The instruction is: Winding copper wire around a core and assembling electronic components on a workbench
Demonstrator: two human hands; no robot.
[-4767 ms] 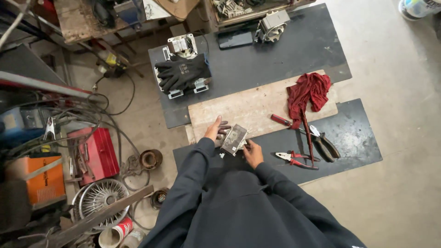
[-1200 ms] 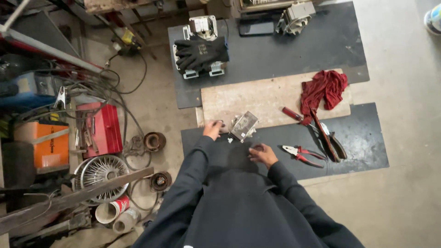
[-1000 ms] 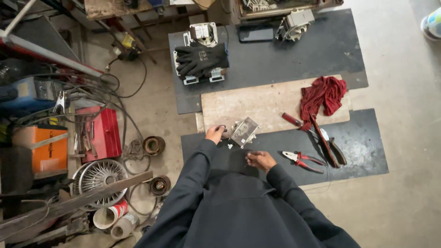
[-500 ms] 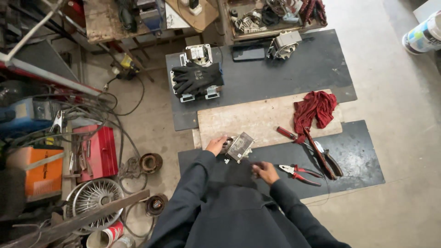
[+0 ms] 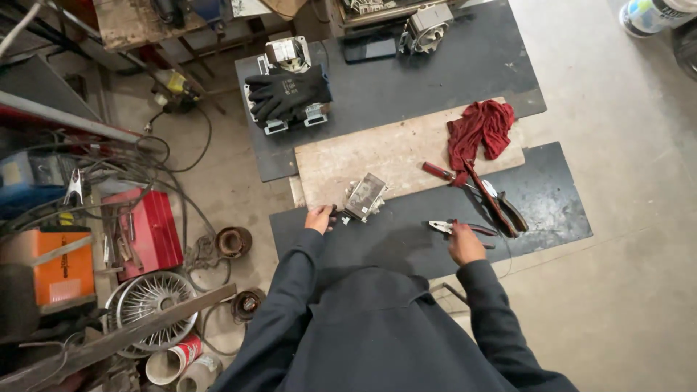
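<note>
Concrete workshop floor (image 5: 624, 290), dark mats laid across it, and clutter packed along nine o'clock: an orange box (image 5: 47, 265), a red toolbox (image 5: 149, 232), a spoked wheel (image 5: 149, 301) down toward seven. Up at eleven o'clock, black gloves (image 5: 290, 91) lie over a metal unit.

Centre now: the left hand (image 5: 319, 218) sits at the edge of the front mat (image 5: 552, 210), fingers curled; whether it grips anything, I cannot tell. Just at its two o'clock lies a small metal part (image 5: 364, 197), straddling the wooden board (image 5: 385, 149) and the mat, close to the hand but seemingly apart.

Moving right: the right hand (image 5: 465, 243) is down on the mat, fingers closing round the red handles of the pliers (image 5: 457, 228), jaws pointing toward nine o'clock. At its one o'clock, a red-handled screwdriver (image 5: 439, 171), more long-handled tools (image 5: 501, 207), and a red rag (image 5: 479, 131) bunched on the board's far end.
</note>
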